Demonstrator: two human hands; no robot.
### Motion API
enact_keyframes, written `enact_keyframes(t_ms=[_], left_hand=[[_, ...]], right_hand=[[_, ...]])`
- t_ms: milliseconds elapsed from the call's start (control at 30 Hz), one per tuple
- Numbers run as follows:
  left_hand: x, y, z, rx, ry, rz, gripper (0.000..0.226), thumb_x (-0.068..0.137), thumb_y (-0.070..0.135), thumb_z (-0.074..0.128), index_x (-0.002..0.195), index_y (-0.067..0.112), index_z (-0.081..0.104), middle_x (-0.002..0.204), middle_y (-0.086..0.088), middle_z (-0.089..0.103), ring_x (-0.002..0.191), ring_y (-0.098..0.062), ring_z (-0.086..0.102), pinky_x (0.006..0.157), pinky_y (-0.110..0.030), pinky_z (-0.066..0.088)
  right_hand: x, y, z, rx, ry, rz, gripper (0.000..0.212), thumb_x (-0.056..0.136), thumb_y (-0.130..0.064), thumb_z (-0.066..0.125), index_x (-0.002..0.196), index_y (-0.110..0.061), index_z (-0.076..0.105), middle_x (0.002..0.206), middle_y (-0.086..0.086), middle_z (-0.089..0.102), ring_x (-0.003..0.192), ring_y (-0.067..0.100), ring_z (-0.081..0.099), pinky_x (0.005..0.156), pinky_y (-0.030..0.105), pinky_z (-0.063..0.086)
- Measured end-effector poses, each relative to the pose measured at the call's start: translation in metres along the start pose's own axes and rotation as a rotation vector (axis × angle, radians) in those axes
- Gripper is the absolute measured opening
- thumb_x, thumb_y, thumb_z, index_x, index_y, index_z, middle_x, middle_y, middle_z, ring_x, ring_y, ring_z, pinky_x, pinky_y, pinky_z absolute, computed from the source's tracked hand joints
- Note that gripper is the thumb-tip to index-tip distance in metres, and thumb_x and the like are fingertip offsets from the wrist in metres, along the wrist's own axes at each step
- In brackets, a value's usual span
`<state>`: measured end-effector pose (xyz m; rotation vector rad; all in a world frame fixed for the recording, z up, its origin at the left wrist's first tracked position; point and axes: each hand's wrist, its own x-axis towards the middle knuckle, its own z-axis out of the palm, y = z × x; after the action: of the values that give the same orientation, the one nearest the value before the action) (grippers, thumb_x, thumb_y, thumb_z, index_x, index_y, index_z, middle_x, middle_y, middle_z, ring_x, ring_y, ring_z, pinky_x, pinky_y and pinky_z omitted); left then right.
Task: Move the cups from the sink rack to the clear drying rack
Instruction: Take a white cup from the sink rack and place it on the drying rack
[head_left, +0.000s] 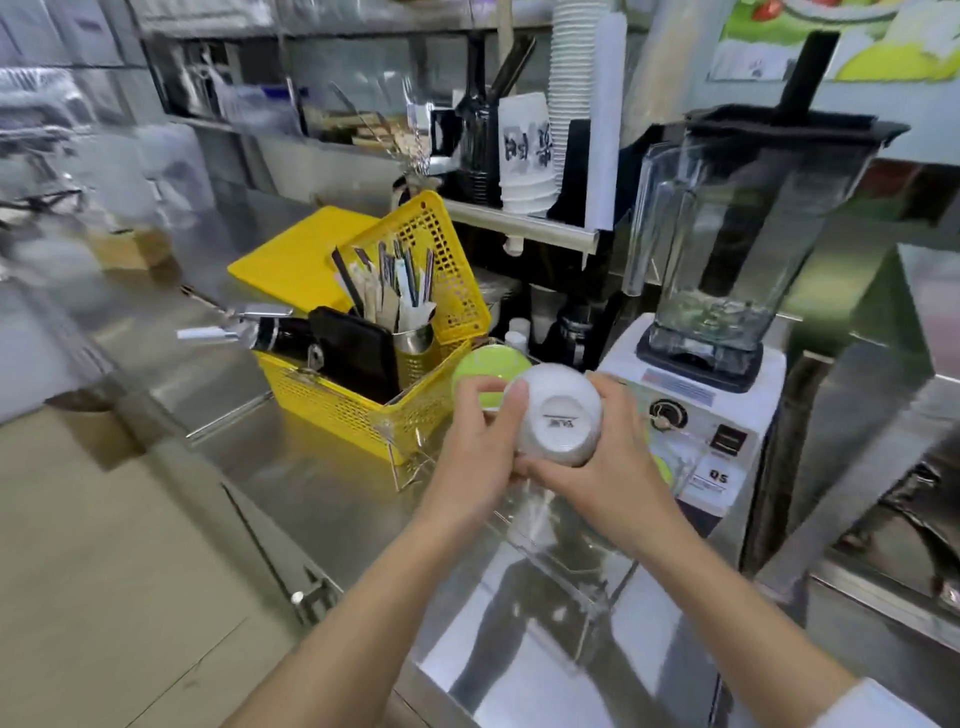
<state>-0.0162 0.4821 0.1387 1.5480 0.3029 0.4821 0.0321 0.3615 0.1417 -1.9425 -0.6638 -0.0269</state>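
Observation:
A white cup (560, 415) is held upside down, its base facing me, between both hands. My left hand (480, 441) grips its left side and my right hand (608, 457) wraps its right and lower side. The cup hovers over the far end of the clear drying rack (566, 566), a transparent acrylic frame on the steel counter. Just behind the cup, a green cup (480, 366) rests upside down at the rack's far end, partly hidden by my left fingers. The sink rack is not in view.
A yellow basket (363, 405) with utensils and a metal canister stands left of the rack. A white blender base (696, 410) with a clear jug (727, 244) stands to the right. Behind is a shelf with stacked paper cups (527, 150). The counter edge (260, 545) runs along the left.

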Motion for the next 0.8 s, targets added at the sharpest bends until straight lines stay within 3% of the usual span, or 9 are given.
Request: enact_keyframes(t_ms=[100,167,233,300,433,533,633,700,800], left_hand=[[0.022,-0.006,-0.021,0.205,0.142,0.003,0.027,0.090,0.050,0.045,0.081,0.025,0.049,0.074,0.006,0.053,0.067,-0.011,0.052,0.063,-0.034,0.041],[0.040,-0.009,-0.036,0.252,0.146,-0.041,0.035,0.089,0.050,0.046,0.067,0.023,0.043,0.063,0.005,0.045,0.061,-0.016,0.044,0.057,-0.035,0.034],[0.055,-0.012,-0.048,0.268,0.072,-0.105,0.041,0.087,0.053,0.048,0.061,0.024,0.036,0.057,0.004,0.037,0.055,-0.017,0.037,0.052,-0.032,0.028],[0.067,-0.013,-0.056,0.376,0.004,-0.133,0.045,0.084,0.056,0.049,0.058,0.023,0.034,0.057,0.004,0.036,0.056,-0.019,0.037,0.057,-0.033,0.027],[0.079,-0.015,-0.063,0.539,-0.095,-0.171,0.049,0.079,0.064,0.050,0.062,0.019,0.040,0.062,0.002,0.039,0.061,-0.020,0.039,0.059,-0.034,0.026],[0.082,-0.021,-0.062,0.694,-0.086,-0.168,0.054,0.083,0.061,0.046,0.053,0.018,0.038,0.064,-0.005,0.045,0.065,-0.026,0.045,0.058,-0.033,0.027],[0.085,-0.029,-0.060,0.813,-0.046,-0.169,0.049,0.085,0.061,0.041,0.055,0.023,0.044,0.096,-0.021,0.061,0.092,-0.038,0.057,0.073,-0.038,0.044],[0.086,-0.032,-0.059,0.910,-0.063,-0.187,0.045,0.086,0.063,0.035,0.063,0.027,0.050,0.114,-0.019,0.059,0.105,-0.035,0.055,0.089,-0.044,0.045],[0.084,-0.032,-0.054,0.991,-0.064,-0.202,0.048,0.089,0.058,0.033,0.087,0.020,0.062,0.124,-0.018,0.047,0.109,-0.036,0.053,0.089,-0.043,0.043]], right_hand=[[0.011,0.002,0.021,-0.012,-0.174,0.032,0.073,0.060,-0.022,0.081,0.114,-0.031,0.033,0.118,0.000,0.047,0.104,0.014,0.050,0.085,0.033,0.046],[0.015,0.003,0.035,-0.037,-0.192,0.071,0.064,0.063,-0.023,0.078,0.108,-0.032,0.034,0.116,0.003,0.051,0.100,0.020,0.054,0.081,0.043,0.051],[0.017,0.001,0.048,-0.095,-0.148,0.092,0.059,0.065,-0.030,0.078,0.108,-0.025,0.038,0.115,0.003,0.054,0.101,0.021,0.054,0.082,0.041,0.049],[0.020,0.000,0.057,-0.215,-0.122,0.123,0.061,0.065,-0.043,0.076,0.107,-0.017,0.041,0.111,0.004,0.057,0.099,0.025,0.055,0.080,0.043,0.048],[0.028,-0.001,0.068,-0.443,-0.151,0.180,0.068,0.063,-0.061,0.069,0.102,-0.013,0.039,0.110,0.007,0.062,0.099,0.032,0.058,0.068,0.039,0.043],[0.031,0.001,0.074,-0.536,-0.179,0.204,0.074,0.061,-0.067,0.065,0.103,-0.012,0.039,0.113,0.008,0.063,0.101,0.032,0.060,0.071,0.040,0.043],[0.031,0.005,0.077,-0.589,-0.198,0.199,0.076,0.061,-0.072,0.060,0.103,-0.013,0.039,0.112,0.008,0.064,0.102,0.031,0.061,0.070,0.038,0.041],[0.032,0.006,0.077,-0.638,-0.229,0.189,0.077,0.061,-0.076,0.055,0.104,-0.013,0.040,0.111,0.008,0.065,0.101,0.030,0.062,0.070,0.038,0.042],[0.034,0.008,0.073,-0.691,-0.268,0.183,0.079,0.062,-0.078,0.051,0.107,-0.013,0.041,0.109,0.008,0.065,0.099,0.031,0.062,0.071,0.039,0.044]])
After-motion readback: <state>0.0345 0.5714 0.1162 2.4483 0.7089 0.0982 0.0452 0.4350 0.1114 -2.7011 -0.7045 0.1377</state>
